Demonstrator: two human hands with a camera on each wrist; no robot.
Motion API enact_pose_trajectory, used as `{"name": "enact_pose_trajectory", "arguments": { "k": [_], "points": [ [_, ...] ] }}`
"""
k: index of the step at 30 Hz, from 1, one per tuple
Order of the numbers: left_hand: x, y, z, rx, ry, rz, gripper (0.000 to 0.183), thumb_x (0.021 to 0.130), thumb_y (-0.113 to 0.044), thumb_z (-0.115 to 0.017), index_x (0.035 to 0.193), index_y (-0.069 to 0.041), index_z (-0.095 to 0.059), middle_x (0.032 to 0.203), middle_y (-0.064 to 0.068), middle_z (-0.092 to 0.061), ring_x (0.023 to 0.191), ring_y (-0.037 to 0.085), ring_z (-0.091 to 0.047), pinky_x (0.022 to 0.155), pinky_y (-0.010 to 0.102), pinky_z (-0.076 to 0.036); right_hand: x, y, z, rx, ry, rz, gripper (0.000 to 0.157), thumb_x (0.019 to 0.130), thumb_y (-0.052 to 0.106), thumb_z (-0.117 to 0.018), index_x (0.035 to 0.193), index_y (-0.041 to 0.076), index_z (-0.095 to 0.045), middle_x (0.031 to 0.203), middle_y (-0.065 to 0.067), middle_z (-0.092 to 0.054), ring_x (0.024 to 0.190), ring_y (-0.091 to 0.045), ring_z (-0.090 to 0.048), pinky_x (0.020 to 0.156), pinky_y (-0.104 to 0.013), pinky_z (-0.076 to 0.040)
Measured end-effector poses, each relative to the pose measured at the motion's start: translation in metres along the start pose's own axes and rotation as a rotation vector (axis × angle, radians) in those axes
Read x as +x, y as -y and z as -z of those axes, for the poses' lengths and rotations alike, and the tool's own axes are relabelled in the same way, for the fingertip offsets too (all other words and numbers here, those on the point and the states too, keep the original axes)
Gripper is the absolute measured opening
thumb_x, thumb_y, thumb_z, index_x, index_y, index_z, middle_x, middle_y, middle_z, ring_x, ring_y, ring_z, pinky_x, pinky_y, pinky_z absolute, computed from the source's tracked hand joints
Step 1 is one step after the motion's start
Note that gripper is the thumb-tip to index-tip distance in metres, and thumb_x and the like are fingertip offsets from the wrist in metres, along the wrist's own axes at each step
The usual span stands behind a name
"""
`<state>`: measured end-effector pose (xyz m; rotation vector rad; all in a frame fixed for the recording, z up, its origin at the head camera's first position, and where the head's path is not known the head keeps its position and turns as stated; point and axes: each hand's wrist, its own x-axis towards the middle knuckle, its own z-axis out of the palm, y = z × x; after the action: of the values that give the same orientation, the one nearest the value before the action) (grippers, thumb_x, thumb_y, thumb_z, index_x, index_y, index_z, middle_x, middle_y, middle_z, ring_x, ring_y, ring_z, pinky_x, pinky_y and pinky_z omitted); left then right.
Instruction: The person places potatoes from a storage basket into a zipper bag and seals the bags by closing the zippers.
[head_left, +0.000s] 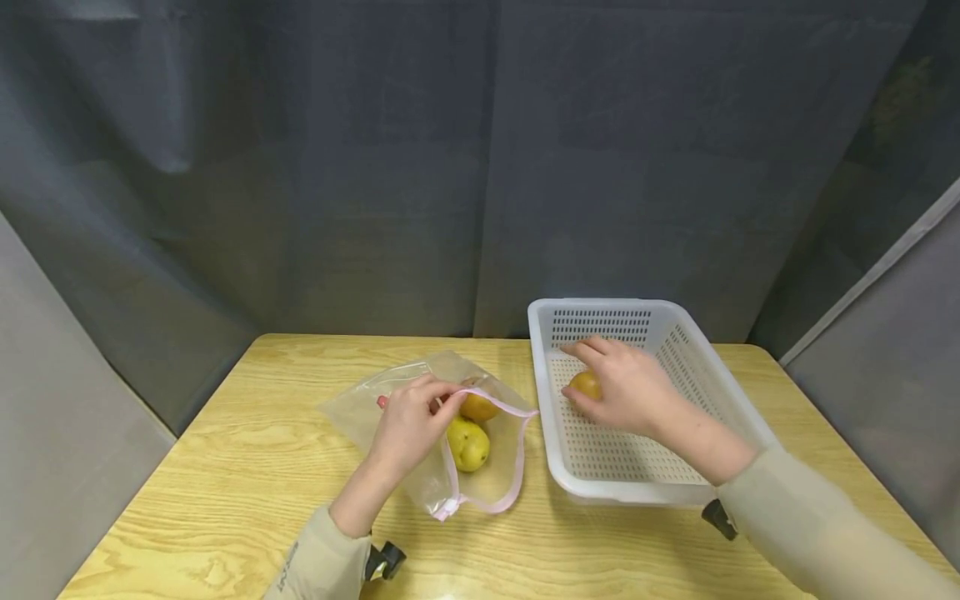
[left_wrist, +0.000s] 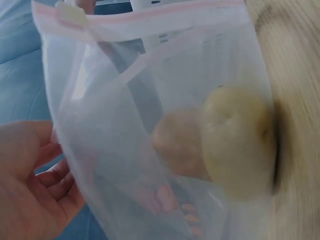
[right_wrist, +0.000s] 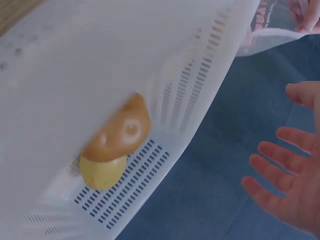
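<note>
My left hand [head_left: 411,423] pinches the pink-edged rim of a clear zip bag [head_left: 427,487] between thumb and fingers. The bag's mouth gapes toward the basket. Inside it lie a yellow fruit [head_left: 468,445] and an orange-brown fruit [head_left: 477,407], both seen through the film in the left wrist view. My right hand [head_left: 626,385] reaches into a white basket [head_left: 546,400], thumb and fingers spread around an orange fruit [head_left: 584,384]. In the right wrist view a yellow fruit [right_wrist: 103,173] sits against that orange one; the hand hides it in the head view.
The basket has slotted walls and stands on the right part of the wooden table [head_left: 247,483], close to the bag. A dark curtain [head_left: 375,167] hangs behind the table, with grey panels at both sides.
</note>
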<state>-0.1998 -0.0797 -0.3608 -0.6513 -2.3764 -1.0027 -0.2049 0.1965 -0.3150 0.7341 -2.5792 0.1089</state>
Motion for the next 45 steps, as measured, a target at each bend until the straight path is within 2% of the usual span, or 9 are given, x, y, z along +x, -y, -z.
{"name": "enact_pose_trajectory", "arguments": {
  "k": [6,9,14,17,24,30,36,45],
  "points": [
    [0.007,0.000,0.005,0.018,-0.045,-0.005,0.012,0.084,-0.019,-0.066,0.083,-0.008,-0.072,0.073,-0.002,-0.062,0.054,0.004,-0.052,0.048,0.015,-0.041,0.004,-0.010,0.001,-0.006,0.063,-0.037,0.049,0.075,0.039,-0.065,0.117,0.014,-0.059,0.107,-0.007,-0.062,0.085,-0.026,-0.061,0.050,-0.035,-0.045],
    [0.010,0.001,0.008,0.026,-0.059,-0.006,0.015,0.084,-0.021,-0.065,0.083,-0.008,-0.072,0.076,0.000,-0.065,0.056,0.005,-0.053,0.049,0.016,-0.042,0.005,-0.016,0.000,0.000,0.092,-0.051,0.049,0.075,0.039,-0.065,0.117,0.014,-0.060,0.106,-0.007,-0.063,0.081,-0.025,-0.061,0.050,-0.035,-0.045],
    [0.015,0.003,0.012,0.027,-0.082,0.005,0.014,0.085,-0.019,-0.065,0.084,-0.008,-0.073,0.076,0.002,-0.065,0.056,0.005,-0.051,0.051,0.018,-0.043,0.009,-0.028,-0.001,-0.004,0.141,-0.087,0.050,0.076,0.041,-0.066,0.117,0.013,-0.059,0.109,-0.010,-0.062,0.081,-0.026,-0.061,0.055,-0.039,-0.047],
    [0.018,0.003,0.015,0.049,-0.091,0.017,0.013,0.084,-0.018,-0.065,0.084,-0.008,-0.073,0.075,0.001,-0.065,0.056,0.006,-0.052,0.052,0.018,-0.043,0.012,-0.033,0.000,-0.014,0.183,-0.101,0.051,0.077,0.042,-0.065,0.119,0.013,-0.058,0.113,-0.013,-0.061,0.086,-0.029,-0.061,0.059,-0.042,-0.049],
    [0.021,0.006,0.023,0.076,-0.079,0.025,0.014,0.084,-0.019,-0.065,0.085,-0.008,-0.073,0.076,0.001,-0.064,0.055,0.005,-0.051,0.050,0.018,-0.042,0.017,-0.042,-0.005,-0.041,0.277,-0.165,0.052,0.079,0.044,-0.062,0.120,0.013,-0.058,0.118,-0.016,-0.058,0.093,-0.034,-0.060,0.066,-0.047,-0.050],
    [0.023,0.006,0.031,0.087,-0.050,0.028,0.016,0.086,-0.022,-0.063,0.087,-0.009,-0.073,0.077,0.000,-0.063,0.054,0.005,-0.050,0.048,0.018,-0.041,0.018,-0.049,-0.012,-0.067,0.315,-0.191,0.053,0.079,0.045,-0.062,0.120,0.011,-0.057,0.117,-0.018,-0.058,0.094,-0.035,-0.060,0.069,-0.048,-0.050],
    [0.021,0.005,0.035,0.110,-0.063,0.045,0.017,0.086,-0.022,-0.062,0.087,-0.009,-0.073,0.077,-0.001,-0.063,0.056,0.006,-0.050,0.051,0.019,-0.043,0.018,-0.057,-0.015,-0.055,0.354,-0.224,0.057,0.079,0.046,-0.062,0.122,0.009,-0.056,0.122,-0.021,-0.055,0.100,-0.039,-0.057,0.077,-0.053,-0.046],
    [0.019,0.001,0.035,0.122,-0.075,0.046,0.015,0.086,-0.021,-0.062,0.086,-0.011,-0.073,0.072,-0.003,-0.061,0.055,0.006,-0.049,0.051,0.020,-0.042,0.018,-0.064,-0.020,-0.046,0.416,-0.247,0.054,0.080,0.042,-0.062,0.122,0.010,-0.055,0.120,-0.019,-0.057,0.099,-0.037,-0.057,0.076,-0.053,-0.046]
  ]
}}
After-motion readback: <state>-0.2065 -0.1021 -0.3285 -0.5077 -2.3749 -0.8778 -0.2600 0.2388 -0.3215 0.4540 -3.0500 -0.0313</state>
